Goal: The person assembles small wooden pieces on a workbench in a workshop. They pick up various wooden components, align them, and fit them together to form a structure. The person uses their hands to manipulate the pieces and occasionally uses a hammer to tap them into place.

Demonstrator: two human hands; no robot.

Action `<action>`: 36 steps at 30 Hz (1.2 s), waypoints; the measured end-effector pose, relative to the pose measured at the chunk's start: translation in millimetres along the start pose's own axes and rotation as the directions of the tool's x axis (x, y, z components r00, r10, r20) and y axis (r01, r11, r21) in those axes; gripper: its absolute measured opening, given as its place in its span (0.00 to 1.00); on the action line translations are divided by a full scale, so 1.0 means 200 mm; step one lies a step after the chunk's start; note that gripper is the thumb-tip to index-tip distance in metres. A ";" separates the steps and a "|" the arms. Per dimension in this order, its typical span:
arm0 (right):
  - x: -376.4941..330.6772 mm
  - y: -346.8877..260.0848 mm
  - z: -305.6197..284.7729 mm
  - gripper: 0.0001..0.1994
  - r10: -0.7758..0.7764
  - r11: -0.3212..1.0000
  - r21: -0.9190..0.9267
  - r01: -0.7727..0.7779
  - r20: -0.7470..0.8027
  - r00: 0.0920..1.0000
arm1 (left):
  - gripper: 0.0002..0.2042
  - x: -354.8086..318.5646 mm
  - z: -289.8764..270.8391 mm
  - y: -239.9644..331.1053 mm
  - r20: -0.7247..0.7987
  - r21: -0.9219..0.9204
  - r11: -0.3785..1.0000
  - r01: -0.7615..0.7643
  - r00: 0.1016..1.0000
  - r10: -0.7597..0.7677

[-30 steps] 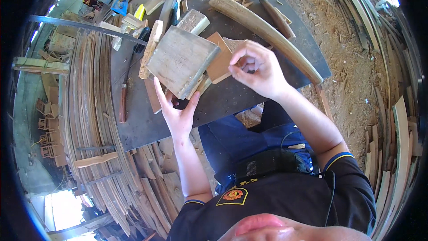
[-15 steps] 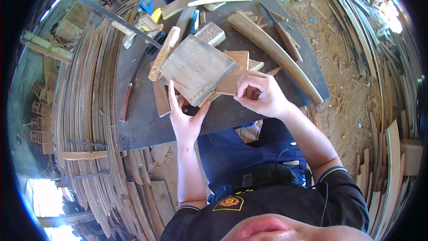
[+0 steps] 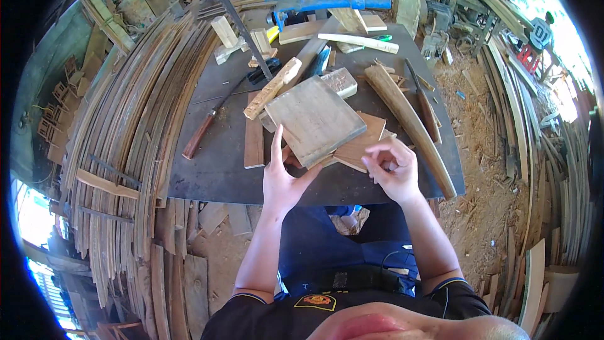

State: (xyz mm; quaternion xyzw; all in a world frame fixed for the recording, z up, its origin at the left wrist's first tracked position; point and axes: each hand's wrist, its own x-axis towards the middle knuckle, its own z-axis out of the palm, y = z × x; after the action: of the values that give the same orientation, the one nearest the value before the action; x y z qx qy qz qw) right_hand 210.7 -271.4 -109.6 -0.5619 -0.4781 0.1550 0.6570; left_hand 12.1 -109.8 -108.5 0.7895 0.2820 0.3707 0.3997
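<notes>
Since half a second ago our left hand (image 3: 283,179) has kept its place under the square grey wooden board (image 3: 314,119), while our right hand (image 3: 393,170) has drifted a little to the right, off the brown piece beneath. We see the left hand spread flat, fingers up, its index finger and thumb pressed to the board's near edges, propping it rather than gripping it. Our right hand is loosely curled, fingertips pinched together; whether it holds anything small we cannot tell. It hovers just beside the flat brown wooden piece (image 3: 358,145) that lies partly under the board. The board rests tilted on a pale wooden stick (image 3: 272,88) and a small block (image 3: 341,80) on the dark tabletop (image 3: 214,164). A long curved wooden slat (image 3: 409,123) lies to the right, a chisel with a reddish handle (image 3: 201,133) to the left.
</notes>
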 end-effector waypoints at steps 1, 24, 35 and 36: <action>0.01 0.01 0.01 0.12 0.000 0.999 -0.035 -0.003 -0.084 0.996 | 0.56 0.00 0.00 0.00 0.002 0.009 1.000 -0.002 1.000 0.002; 0.03 -0.04 -0.01 0.31 0.033 0.989 -0.150 -0.004 0.187 0.982 | 0.53 -0.03 -0.03 0.02 0.001 0.135 0.990 -0.040 0.999 0.040; 0.01 -0.05 0.00 0.27 -0.001 0.870 -0.486 0.077 0.155 0.988 | 0.52 -0.03 -0.02 0.00 0.013 0.134 0.982 -0.130 0.992 0.129; 0.01 -0.05 0.00 0.26 -0.009 0.862 -0.500 0.080 0.143 0.990 | 0.51 -0.04 -0.02 0.00 0.015 0.131 0.984 -0.122 0.993 0.121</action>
State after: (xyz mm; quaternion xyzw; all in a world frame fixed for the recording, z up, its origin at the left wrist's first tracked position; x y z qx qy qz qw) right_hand 207.8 -273.1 -99.9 -0.6908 -0.5585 0.0473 0.4567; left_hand 3.8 -113.5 -109.2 0.8312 0.2558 0.3722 0.3243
